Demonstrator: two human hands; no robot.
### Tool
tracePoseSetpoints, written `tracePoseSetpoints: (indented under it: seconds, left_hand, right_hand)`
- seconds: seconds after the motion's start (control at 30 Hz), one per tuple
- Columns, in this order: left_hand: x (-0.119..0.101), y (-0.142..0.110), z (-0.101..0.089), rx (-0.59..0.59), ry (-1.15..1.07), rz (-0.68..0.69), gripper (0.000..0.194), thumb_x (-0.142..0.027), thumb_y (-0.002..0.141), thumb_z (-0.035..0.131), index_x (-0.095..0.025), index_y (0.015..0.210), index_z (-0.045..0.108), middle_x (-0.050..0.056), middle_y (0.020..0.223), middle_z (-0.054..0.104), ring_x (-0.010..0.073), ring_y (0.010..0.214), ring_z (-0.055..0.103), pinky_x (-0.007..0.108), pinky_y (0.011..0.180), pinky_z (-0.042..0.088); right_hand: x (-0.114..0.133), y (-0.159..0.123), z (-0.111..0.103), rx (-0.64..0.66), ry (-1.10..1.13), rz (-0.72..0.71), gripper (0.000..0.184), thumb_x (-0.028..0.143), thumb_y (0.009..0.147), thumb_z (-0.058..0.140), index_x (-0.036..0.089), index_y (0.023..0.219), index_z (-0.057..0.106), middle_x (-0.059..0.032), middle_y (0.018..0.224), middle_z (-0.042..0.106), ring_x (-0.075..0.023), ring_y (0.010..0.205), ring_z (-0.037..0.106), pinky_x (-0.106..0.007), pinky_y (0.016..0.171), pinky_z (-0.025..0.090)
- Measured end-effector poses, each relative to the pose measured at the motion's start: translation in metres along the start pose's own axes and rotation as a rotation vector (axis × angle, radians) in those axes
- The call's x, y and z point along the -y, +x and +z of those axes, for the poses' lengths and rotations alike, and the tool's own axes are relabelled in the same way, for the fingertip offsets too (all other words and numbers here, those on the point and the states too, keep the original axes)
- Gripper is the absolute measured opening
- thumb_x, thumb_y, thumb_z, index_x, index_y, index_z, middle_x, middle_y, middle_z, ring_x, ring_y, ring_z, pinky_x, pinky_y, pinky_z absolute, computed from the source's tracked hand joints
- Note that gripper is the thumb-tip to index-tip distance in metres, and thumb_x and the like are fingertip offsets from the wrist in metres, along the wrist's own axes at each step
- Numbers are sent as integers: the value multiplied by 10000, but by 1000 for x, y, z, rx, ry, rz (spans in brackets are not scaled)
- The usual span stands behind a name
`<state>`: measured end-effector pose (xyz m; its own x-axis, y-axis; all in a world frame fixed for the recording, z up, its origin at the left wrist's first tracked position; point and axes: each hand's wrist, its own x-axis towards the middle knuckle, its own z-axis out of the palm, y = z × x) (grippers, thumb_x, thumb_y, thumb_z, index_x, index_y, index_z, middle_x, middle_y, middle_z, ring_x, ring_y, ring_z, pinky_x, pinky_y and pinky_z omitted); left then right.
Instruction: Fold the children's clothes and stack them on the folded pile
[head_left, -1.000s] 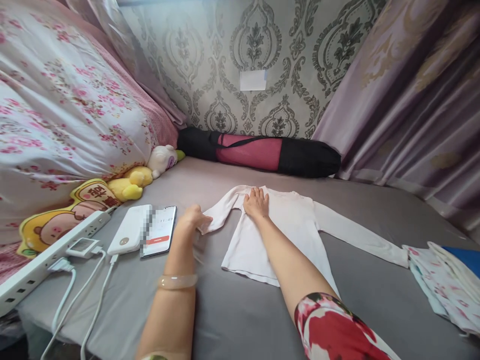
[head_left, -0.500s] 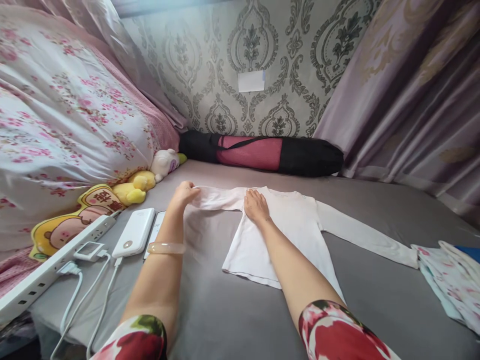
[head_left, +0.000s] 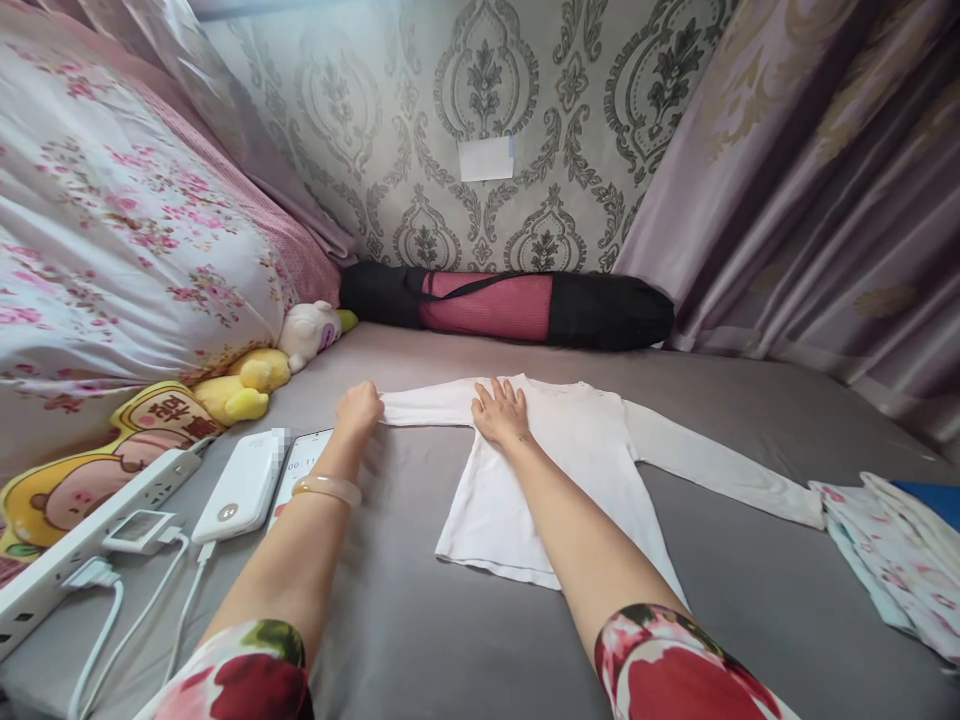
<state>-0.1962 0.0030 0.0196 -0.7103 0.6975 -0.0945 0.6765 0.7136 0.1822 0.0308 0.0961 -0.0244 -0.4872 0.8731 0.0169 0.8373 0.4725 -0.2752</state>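
A white long-sleeved shirt [head_left: 570,480] lies spread on the grey bed sheet, its neckline toward the wall. My left hand [head_left: 360,405] is closed around the cuff of the left-side sleeve, which runs nearly straight out from the body. At that sleeve's shoulder, my right hand [head_left: 501,412] presses flat with its fingers spread. The opposite sleeve slants down to the right, and its cuff touches a pile of folded clothes [head_left: 900,560]. My right forearm covers part of the shirt's lower body and hem.
Left of my left arm lie a phone [head_left: 300,462], a white power bank [head_left: 238,485] and a power strip [head_left: 97,540] with cables. Plush toys [head_left: 244,385] line the floral bedding [head_left: 142,230]. A black and pink rolled bag [head_left: 487,305] rests along the wall.
The left-side sleeve is straighter and smoother, with my left hand now in a fist at its cuff. My right hand's fingers have spread apart on the shoulder. The view has shifted slightly.
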Motion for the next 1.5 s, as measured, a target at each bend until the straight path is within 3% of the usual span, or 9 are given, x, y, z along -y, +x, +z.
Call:
tracePoseSetpoints:
  seconds: [0.13, 0.23, 0.4, 0.47, 0.67, 0.9, 1.1, 1.37, 1.5]
  left_hand:
    - [-12, -8, 8, -194, 124, -21, 383, -85, 826, 419, -67, 1154, 616, 279, 1215, 574, 362, 1154, 542, 428, 878, 429]
    - [-32, -18, 9, -299, 186, 113, 382, -74, 831, 387, -72, 1130, 625, 262, 1228, 560, 374, 1198, 479, 472, 931, 375]
    - [-82, -44, 30, -151, -4, 575, 379, -173, 902, 388, -194, 1238, 562, 141, 1322, 562, 278, 1269, 444, 447, 1044, 309]
    - [-98, -52, 45, -75, -83, 642, 373, -193, 928, 364, -202, 1252, 547, 122, 1364, 543, 254, 1315, 415, 448, 1080, 289]
    - [-100, -54, 74, -74, -97, 607, 406, -253, 975, 299, -214, 1336, 480, 103, 1510, 405, 243, 1411, 321, 450, 1146, 219]
    - [-66, -61, 70, -186, -38, 536, 409, -242, 972, 289, -179, 1324, 487, 128, 1483, 441, 237, 1393, 355, 444, 1148, 225]
    - [-52, -66, 66, -207, -18, 531, 388, -235, 959, 301, -165, 1273, 517, 138, 1452, 471, 226, 1369, 383, 440, 1140, 241]
    - [-55, -62, 57, 24, 100, 480, 562, -367, 981, 160, -133, 1471, 308, 129, 1582, 254, 266, 1461, 201, 510, 1158, 183]
    - [-75, -69, 39, 101, 213, 370, 531, -335, 954, 254, -79, 1390, 417, 223, 1524, 327, 341, 1441, 233, 586, 1123, 193]
  right_hand:
    - [0, 1, 1, 1, 6, 6, 536, 434, 971, 236, 331, 1480, 367, -23, 1595, 241, -263, 1465, 130, -492, 1154, 49]
    - [0, 1, 1, 7, 8, 3, 537, 439, 974, 229, 331, 1483, 359, -24, 1596, 236, -263, 1467, 123, -495, 1153, 42]
    - [1, 0, -1, 12, 6, 2, 538, 440, 979, 215, 332, 1488, 351, -27, 1603, 215, -268, 1469, 119, -498, 1152, 47]
    - [1, -1, -3, 17, 5, 0, 541, 450, 982, 200, 336, 1490, 347, -21, 1603, 215, -265, 1469, 121, -495, 1154, 47]
    - [1, -4, -4, -11, 16, -15, 537, 442, 985, 194, 326, 1482, 362, -30, 1596, 238, -266, 1460, 150, -499, 1150, 68]
    - [-9, -7, -8, 75, 58, -83, 568, 463, 980, 244, 272, 1512, 302, -43, 1608, 197, -242, 1473, 113, -466, 1169, 34]
    - [-36, -43, -23, 148, 48, -171, 580, 446, 993, 202, 224, 1522, 286, -80, 1617, 147, -241, 1481, 77, -449, 1174, 21]
    - [-98, -102, -55, 235, 33, -192, 578, 424, 991, 223, 204, 1521, 295, -87, 1614, 151, -246, 1483, 73, -462, 1175, 51]
    - [-125, -107, -65, 137, 49, -87, 562, 384, 988, 264, 152, 1493, 346, -106, 1597, 213, -215, 1474, 135, -417, 1183, 56]
